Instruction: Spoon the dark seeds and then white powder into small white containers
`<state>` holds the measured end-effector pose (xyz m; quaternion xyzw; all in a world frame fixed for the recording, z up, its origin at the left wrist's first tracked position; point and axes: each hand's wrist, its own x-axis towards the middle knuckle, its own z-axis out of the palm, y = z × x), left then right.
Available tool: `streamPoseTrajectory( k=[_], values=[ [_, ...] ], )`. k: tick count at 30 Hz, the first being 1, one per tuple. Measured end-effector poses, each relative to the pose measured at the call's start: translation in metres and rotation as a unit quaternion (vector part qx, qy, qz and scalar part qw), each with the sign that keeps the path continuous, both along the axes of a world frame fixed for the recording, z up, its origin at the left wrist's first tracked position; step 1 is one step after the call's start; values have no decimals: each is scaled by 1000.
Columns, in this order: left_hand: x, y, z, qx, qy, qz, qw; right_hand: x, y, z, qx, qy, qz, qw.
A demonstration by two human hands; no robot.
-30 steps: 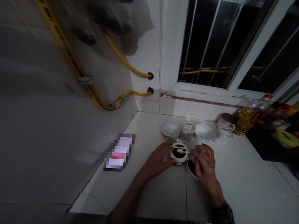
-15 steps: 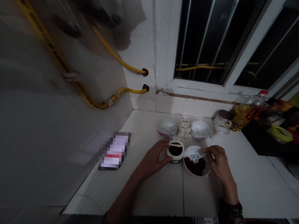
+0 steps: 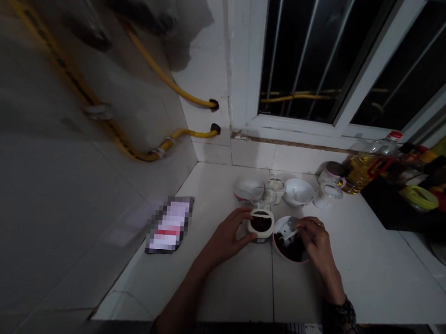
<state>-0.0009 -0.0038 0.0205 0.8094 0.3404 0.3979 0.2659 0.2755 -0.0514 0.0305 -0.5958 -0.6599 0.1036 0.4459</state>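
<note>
My left hand [image 3: 229,235] is wrapped round a small white jar [image 3: 261,225] with dark contents, standing on the white counter. Just right of it sits a white bowl [image 3: 288,245] holding a dark mass. My right hand [image 3: 315,241] hovers over the bowl's right side, fingers pinched on a small white spoon [image 3: 289,236] whose tip is in the dark stuff. The jar's clear lid stands flipped open behind it.
Behind the jar stand two white bowls [image 3: 248,188] [image 3: 298,191], a small glass jar [image 3: 275,187] and two more jars [image 3: 331,180]. An oil bottle [image 3: 372,159] and cluttered items fill the right. A dark packet [image 3: 169,224] lies left. Yellow hoses [image 3: 182,90] run along the wall.
My right hand carried the spoon from over the jar to the bowl on the right, then shifted slightly left over the bowl. The left hand kept its hold on the jar.
</note>
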Motion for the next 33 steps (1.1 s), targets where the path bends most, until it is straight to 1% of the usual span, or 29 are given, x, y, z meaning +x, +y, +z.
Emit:
streamPoseTrajectory(
  k=[2, 5, 8, 10, 13, 17, 23, 28, 30, 33],
  values=[
    [0, 0, 0, -4, 0, -1, 1000, 1, 0, 0, 10, 14, -10, 1000],
    [1, 0, 1, -3, -1, 1, 1000, 5, 0, 0, 23, 57, -57, 996],
    [1, -1, 1, -2, -1, 2, 1000, 7, -1, 1, 0, 131, -102, 986],
    [1, -1, 1, -3, -2, 3, 1000, 7, -1, 4, -36, 190, -106, 975],
    [1, -1, 0, -8, -1, 5, 1000, 4, 0, 9, -79, 259, -94, 958],
    [0, 0, -2, -9, -6, 1, 1000, 1, 0, 13, -85, 295, -93, 947],
    [1, 1, -3, -10, -14, -6, 1000, 0, 0, 14, -78, 314, -94, 942],
    [2, 2, -4, -14, -21, -6, 1000, -13, 3, 18, -43, 306, -94, 946],
    [2, 2, -4, -15, -19, -5, 1000, -22, 6, 21, -8, 275, -93, 957],
    [2, 2, -4, -9, -19, -7, 1000, -35, 8, 25, 92, 172, -79, 978]
  ],
)
